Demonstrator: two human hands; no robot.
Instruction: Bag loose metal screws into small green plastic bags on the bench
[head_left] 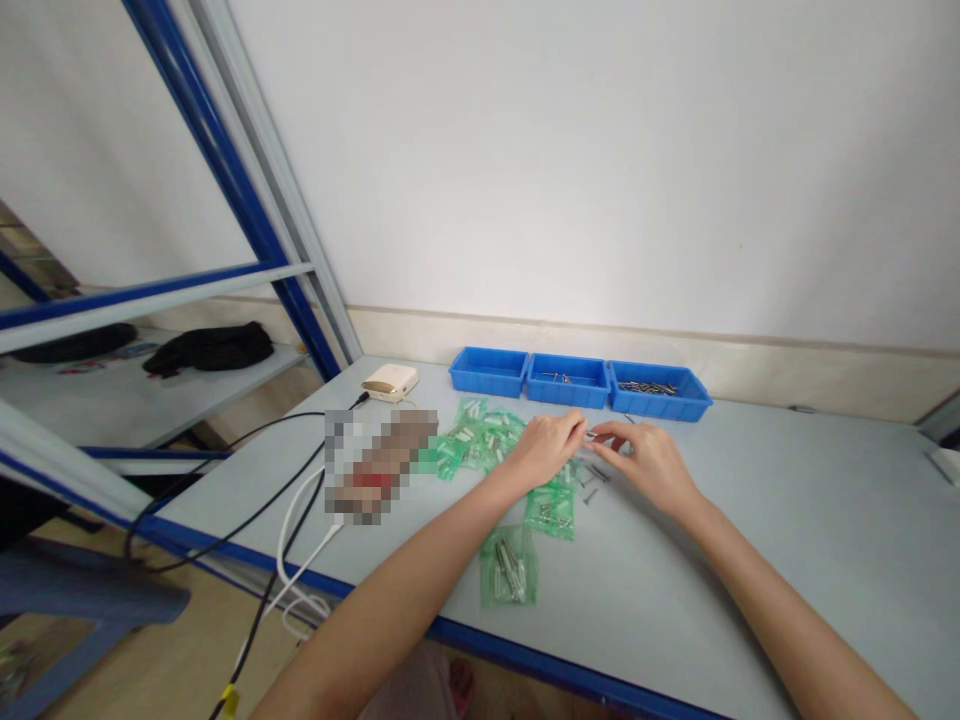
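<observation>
Centrally, one small silver metal piece (590,436), long axis roughly crosswise, was pinched by the right hand (656,462) beside the bunched left hand (547,447), contents unconfirmed; loose grey metal screws (598,473) were strewn nearby, beside green plastic packets (551,512).

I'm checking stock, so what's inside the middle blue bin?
The middle bin holds a few small metal pieces. Its front wall covers the nearest part of its floor, so whether more lie there cannot be seen.
</observation>
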